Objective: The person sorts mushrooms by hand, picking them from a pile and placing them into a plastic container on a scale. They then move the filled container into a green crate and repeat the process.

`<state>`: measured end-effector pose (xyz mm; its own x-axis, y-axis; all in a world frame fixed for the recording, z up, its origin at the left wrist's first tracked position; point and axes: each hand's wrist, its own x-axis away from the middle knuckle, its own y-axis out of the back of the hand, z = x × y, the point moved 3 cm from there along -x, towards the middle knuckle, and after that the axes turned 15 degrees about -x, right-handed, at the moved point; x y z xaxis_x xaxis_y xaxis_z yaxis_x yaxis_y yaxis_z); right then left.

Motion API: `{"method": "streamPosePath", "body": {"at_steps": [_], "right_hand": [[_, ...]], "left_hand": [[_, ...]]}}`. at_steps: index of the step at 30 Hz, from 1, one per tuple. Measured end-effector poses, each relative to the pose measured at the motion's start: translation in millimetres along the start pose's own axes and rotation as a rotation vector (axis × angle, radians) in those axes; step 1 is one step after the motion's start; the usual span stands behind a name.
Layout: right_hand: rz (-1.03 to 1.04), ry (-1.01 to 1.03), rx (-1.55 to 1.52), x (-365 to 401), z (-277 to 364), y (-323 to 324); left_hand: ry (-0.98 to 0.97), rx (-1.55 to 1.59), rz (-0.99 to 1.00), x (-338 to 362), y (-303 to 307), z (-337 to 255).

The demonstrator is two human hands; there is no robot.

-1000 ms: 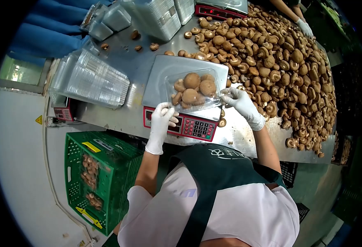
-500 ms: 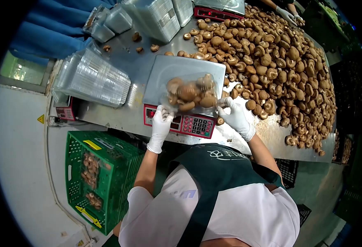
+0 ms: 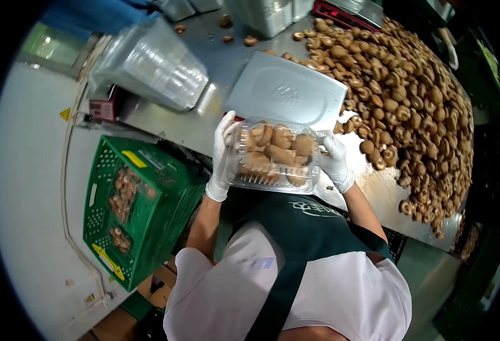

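Between my two white-gloved hands is a clear plastic container of brown mushrooms (image 3: 277, 153), lifted in front of my apron. My left hand (image 3: 223, 156) is closed along its left side, and my right hand (image 3: 335, 159) grips its right end. Just beyond it lies the weighing scale (image 3: 287, 91), its metal plate bare; the container covers most of the scale's keypad. To the right, a large heap of mushrooms (image 3: 415, 113) spreads over the metal table.
Nested clear containers (image 3: 153, 62) lean at the left on the table (image 3: 210, 108), with more stacks (image 3: 264, 14) at the back. Below left, a green crate (image 3: 176, 193) holds filled packs (image 3: 126, 193). Another scale (image 3: 346, 16) stands at the far edge. A co-worker's gloved hand (image 3: 452, 57) shows at upper right.
The mushroom container has come off the scale plate toward my body, held in both hands. My view has shifted, and the co-worker's hand has moved.
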<state>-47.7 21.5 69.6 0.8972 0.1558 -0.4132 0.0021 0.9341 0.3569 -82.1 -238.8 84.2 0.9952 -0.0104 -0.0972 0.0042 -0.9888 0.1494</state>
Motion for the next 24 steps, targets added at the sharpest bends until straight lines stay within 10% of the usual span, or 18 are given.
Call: {"method": "streamPosePath", "body": {"at_steps": [1, 3, 8, 17, 24], "right_hand": [[0.024, 0.018, -0.021, 5, -3, -8], [0.047, -0.416, -0.707, 13, -17, -37], [0.377, -0.469, -0.686, -6, 41, -105], [0.6, -0.501, -0.557, -25, 42, -155], [0.491, -0.696, -0.557, -12, 30, -153]], "left_hand": [[-0.217, -0.354, -0.012, -1, 11, 14], [-0.138, 0.074, 0.193, 5, 25, 39], [0.062, 0.903, 0.191, 53, 27, 50], [0.213, 0.088, -0.78, 118, 296, -9], [1.02, -0.087, -0.39, 237, 452, 134]]}}
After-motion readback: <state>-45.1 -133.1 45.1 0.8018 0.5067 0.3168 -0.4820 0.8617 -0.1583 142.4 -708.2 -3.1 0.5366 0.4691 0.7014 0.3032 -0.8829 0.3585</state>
